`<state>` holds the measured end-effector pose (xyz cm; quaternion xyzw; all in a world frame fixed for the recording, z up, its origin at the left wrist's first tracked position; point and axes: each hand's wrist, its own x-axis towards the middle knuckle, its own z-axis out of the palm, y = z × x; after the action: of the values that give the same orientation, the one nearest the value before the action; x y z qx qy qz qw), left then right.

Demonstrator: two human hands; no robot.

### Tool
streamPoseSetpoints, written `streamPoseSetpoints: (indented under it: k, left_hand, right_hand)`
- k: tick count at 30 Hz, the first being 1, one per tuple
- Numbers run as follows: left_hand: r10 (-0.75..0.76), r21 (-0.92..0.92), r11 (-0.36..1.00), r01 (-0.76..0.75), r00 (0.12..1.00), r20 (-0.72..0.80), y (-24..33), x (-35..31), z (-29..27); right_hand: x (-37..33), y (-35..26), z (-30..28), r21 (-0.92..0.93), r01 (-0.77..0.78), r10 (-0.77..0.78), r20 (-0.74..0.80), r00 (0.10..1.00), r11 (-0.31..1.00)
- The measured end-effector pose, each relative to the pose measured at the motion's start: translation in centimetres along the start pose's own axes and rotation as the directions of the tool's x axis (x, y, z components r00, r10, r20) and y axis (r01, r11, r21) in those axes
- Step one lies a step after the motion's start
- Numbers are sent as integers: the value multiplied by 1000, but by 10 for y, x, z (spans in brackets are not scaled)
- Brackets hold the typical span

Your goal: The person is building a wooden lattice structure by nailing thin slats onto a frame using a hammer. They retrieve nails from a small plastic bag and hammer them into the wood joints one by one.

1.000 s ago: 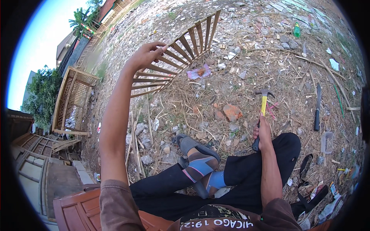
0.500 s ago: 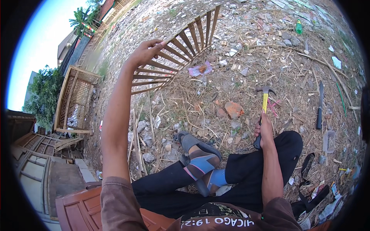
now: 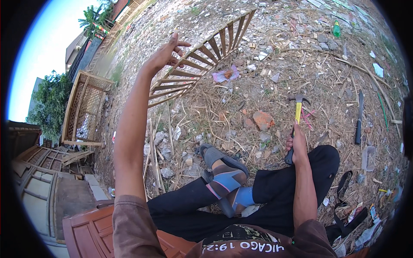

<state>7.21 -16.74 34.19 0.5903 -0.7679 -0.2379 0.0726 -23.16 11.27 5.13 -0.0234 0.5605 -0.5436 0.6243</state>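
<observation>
A slatted wooden frame (image 3: 230, 36), two long rails joined by several short crosspieces, stands tilted on the ground in front of me. My left hand (image 3: 164, 55) is at its near rail, fingers spread and the index finger stretched out, gripping nothing. Whether a fingertip still touches the rail I cannot tell. My right hand (image 3: 297, 144) is wrapped around the dark grip of a claw hammer (image 3: 298, 111) with a yellow shaft. The hammer's head points away from me, above the littered ground beside my right knee.
A black-handled knife (image 3: 359, 116) lies at the right, near a clear plastic container (image 3: 368, 158). A broken brick (image 3: 263, 120) and a pink plastic wrapper (image 3: 226, 74) lie ahead. At the left stands a lattice panel (image 3: 86, 107). A green bottle (image 3: 336, 29) lies far off.
My left hand has let go of the slatted frame's rail and opened its fingers. The frame has tipped slightly lower and away. My right hand keeps hold of the hammer.
</observation>
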Motion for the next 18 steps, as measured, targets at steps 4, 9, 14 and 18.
streamPoseSetpoints:
  k: [4, 9, 14, 18]
  left_hand:
    - [15, -28, 1000, -15, 1000, 24, 1, -2, 2]
    - [34, -92, 995, -26, 995, 89, 5, -10, 18]
    - [99, -215, 975, -54, 974, 205, 10, -24, 67]
    - [120, -198, 978, -60, 943, 309, 11, -28, 91]
  right_hand:
    - [0, 1, 1, 15, -6, 6, 13, 1000, 1000]
    - [-2, -1, 3, -2, 2, -2, 16, 1000, 1000]
    - [-5, -5, 4, -16, -15, 15, 7, 1000, 1000]
    - [-3, 1, 2, -21, -2, 3, 23, 1000, 1000]
